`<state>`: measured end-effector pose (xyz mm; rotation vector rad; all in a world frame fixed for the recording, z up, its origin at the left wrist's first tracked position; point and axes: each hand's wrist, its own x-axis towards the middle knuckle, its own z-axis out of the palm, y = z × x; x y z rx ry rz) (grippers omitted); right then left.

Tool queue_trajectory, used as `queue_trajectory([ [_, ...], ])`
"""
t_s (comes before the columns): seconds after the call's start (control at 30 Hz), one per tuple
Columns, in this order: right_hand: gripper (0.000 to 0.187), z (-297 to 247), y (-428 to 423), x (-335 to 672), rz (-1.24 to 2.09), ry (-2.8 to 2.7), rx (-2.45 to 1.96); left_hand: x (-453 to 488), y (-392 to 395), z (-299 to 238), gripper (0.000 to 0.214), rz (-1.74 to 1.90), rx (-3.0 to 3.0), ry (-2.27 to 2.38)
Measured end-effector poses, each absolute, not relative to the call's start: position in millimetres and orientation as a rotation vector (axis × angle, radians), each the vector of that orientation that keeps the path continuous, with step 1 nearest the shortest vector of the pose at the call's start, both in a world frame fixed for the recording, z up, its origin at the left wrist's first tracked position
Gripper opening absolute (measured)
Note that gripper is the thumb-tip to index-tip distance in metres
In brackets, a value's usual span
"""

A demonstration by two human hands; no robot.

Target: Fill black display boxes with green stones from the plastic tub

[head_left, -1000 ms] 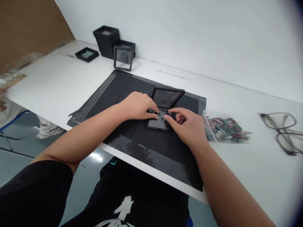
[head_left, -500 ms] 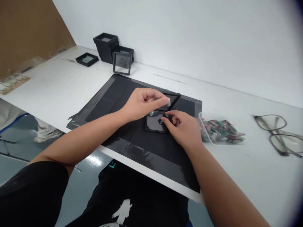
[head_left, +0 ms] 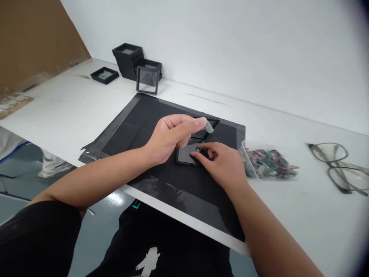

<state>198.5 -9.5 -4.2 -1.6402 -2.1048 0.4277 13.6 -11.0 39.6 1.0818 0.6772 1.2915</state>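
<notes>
My left hand (head_left: 175, 134) is closed in a pinch, with a pale green polished stone (head_left: 209, 127) sticking out past the thumb tip. Below it on the black mat (head_left: 155, 154) lies a hinged black display frame (head_left: 186, 157), its lid (head_left: 213, 124) tilted up at the back. Thumb and forefinger of my right hand (head_left: 220, 159) come together over the frame's lower half, around a small dark green stone (head_left: 198, 149). Part of the frame is hidden behind both hands.
Right of the mat, a clear plastic tub (head_left: 255, 165) holds many red and green stones. Eyeglasses (head_left: 331, 154) lie farther right. At the back left are stacked black frames (head_left: 127, 63), an upright frame (head_left: 147, 80) and a frame with green contents (head_left: 104, 75).
My left hand has turned, and its stone now tilts down to the right. My right fingertips have shifted slightly left. The pale stone seen beneath my left hand is now out of sight.
</notes>
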Motion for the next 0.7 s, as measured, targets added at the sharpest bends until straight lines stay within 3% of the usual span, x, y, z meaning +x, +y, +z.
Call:
queue_trajectory([
  [0.37, 0.042, -18.7, 8.7, 202.9, 0.557, -1.94, -1.561, 12.5, -12.6, 43.8, 0.032, 1.113, 1.132, 0.554],
  [0.7, 0.043, 2.4, -13.4, 199.8, 0.673, -1.772, -1.063, 0.7, 2.4, 47.0, 0.033, 0.963, 1.293, 0.691],
])
